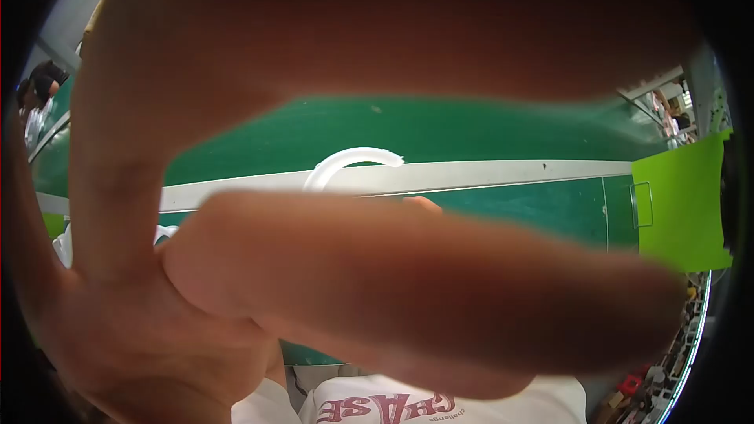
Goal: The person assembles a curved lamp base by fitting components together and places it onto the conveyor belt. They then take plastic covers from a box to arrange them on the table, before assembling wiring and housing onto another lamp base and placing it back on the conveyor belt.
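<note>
I am holding my left grip (149, 318) wide, so its gap is framing a curved, white, plastic-looking strip (360, 155).

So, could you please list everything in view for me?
Bench: one, green with pale strip, middle
Curved piece: one, white, over the pale strip
White pieces: at least two, white, left, partly hidden
Panel: one, lime green, right
Clutter: uncountable, mixed colours, right edge
Person, seemingly: one, dark and blurred, left edge
Shirt: one, white with reddish lettering, bottom
Fingertip, owner unclear: one, bare, middle
Left hand, apparently: one, partly shadowed, close to camera
</note>
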The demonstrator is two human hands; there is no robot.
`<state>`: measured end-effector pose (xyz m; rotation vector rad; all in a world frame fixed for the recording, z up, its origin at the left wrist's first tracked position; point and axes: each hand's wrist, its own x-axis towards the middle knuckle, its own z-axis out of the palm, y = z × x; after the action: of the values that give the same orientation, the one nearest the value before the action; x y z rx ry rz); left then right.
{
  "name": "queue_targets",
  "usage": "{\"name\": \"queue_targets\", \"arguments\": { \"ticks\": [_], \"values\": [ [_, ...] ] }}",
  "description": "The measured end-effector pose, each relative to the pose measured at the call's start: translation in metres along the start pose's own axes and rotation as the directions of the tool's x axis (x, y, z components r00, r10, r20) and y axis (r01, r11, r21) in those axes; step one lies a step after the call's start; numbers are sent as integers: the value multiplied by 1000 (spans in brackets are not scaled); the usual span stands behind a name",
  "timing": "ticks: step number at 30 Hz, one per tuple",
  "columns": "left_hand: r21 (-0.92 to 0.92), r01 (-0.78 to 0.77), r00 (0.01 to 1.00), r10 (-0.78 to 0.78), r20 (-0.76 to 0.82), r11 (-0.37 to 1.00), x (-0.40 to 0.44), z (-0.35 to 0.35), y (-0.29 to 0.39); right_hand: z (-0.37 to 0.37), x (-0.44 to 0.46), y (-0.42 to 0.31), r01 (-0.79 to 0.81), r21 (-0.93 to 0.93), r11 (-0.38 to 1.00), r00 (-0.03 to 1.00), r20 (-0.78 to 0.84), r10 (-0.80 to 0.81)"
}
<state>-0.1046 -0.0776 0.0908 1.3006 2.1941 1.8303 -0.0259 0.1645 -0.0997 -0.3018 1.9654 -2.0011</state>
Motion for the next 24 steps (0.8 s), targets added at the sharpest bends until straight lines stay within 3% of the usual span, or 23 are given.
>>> {"name": "queue_targets", "arguments": {
  "ticks": [3, 14, 24],
  "values": [
    [85, 2, 1000, -1, -5, 996, -8, 5, -1, -2, -1, -11, 16, 2, 1000, 999, 39, -16],
    [95, -57, 997, 62, -50, 994, -8, 30, -5, -1, -2, -20, -68, -30, 997, 997, 26, 69],
    [229, -96, 988, 121, -97, 969, 5, 22, -18, -4, -1, -15, -1, -2, 1000, 999, 44, 1]
  ]
}}
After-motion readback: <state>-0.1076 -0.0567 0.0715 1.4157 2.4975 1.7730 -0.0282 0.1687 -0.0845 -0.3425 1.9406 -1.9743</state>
